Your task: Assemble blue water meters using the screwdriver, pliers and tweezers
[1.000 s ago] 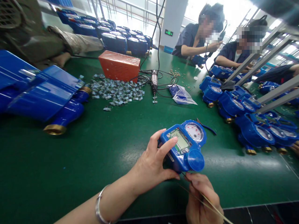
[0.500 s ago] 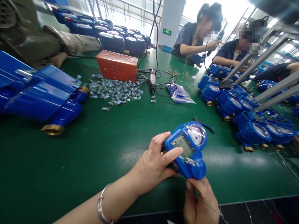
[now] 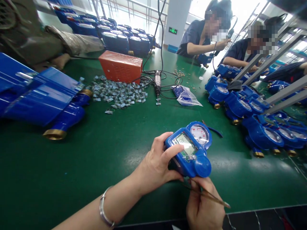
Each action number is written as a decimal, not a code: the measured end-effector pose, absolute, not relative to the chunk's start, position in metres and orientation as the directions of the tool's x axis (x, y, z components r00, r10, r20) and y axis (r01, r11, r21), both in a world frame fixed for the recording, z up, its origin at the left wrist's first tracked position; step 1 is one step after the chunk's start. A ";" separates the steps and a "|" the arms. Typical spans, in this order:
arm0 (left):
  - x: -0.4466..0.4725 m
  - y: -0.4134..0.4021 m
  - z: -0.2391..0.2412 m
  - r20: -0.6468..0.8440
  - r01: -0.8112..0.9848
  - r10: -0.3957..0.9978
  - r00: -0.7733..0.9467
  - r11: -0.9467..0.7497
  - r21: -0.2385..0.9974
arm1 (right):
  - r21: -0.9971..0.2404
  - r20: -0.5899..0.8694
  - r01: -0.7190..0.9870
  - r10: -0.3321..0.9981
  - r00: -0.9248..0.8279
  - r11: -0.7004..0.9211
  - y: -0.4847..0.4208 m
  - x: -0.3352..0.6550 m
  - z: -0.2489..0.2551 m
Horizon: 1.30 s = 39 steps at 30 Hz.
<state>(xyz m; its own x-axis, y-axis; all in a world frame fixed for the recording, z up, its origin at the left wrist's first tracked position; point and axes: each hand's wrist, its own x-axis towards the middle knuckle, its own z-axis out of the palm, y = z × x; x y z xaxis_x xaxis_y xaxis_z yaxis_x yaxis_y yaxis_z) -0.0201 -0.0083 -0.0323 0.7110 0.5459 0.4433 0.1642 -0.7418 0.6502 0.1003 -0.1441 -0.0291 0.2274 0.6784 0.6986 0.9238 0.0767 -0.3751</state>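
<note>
My left hand (image 3: 155, 169) has its grip closed on the blue water meter (image 3: 189, 150), thumb lying across the top beside the display and fingers wrapped under the left side. The meter sits close to the near edge of the green counter (image 3: 96, 153), right of its middle, with its face tilted up at me. I cannot tell whether its underside touches the counter. I judge it heavy for its bulk, since the others along the right edge (image 3: 261, 137) show brass ends, and rigid. The glossy plastic shell could slip, and the dial glass and display look like the fragile parts, so the sides of the body are the place to hold. My right hand (image 3: 203, 207) pinches a thin wire (image 3: 211, 196) just below the meter; it looks light, springy and easily kinked.
</note>
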 end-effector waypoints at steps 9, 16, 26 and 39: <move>-0.018 -0.005 -0.032 0.412 0.156 0.603 0.684 -0.672 0.724 | -0.688 0.428 0.716 0.731 0.532 -0.118 -0.144 0.101 -0.025; -0.019 -0.004 -0.033 0.390 0.160 0.626 0.676 -0.641 0.751 | -0.953 0.091 0.275 0.742 0.664 -0.130 -0.141 0.110 -0.032; -0.019 -0.004 -0.037 0.444 0.155 0.591 0.674 -0.700 0.697 | -0.854 0.355 0.520 0.719 0.598 -0.011 -0.148 0.105 -0.035; -0.017 -0.010 -0.036 0.483 0.240 0.590 0.647 -0.759 0.605 | -0.635 0.558 0.772 0.685 0.469 -0.012 -0.150 0.105 -0.030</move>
<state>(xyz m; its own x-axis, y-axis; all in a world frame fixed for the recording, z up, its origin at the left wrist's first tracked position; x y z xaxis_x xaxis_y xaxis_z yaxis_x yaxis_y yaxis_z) -0.0166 -0.0097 -0.0360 0.6470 0.5897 0.4834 0.2400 -0.7593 0.6049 0.1050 -0.1500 -0.0296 0.4690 0.6848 0.5578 0.7723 -0.0115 -0.6352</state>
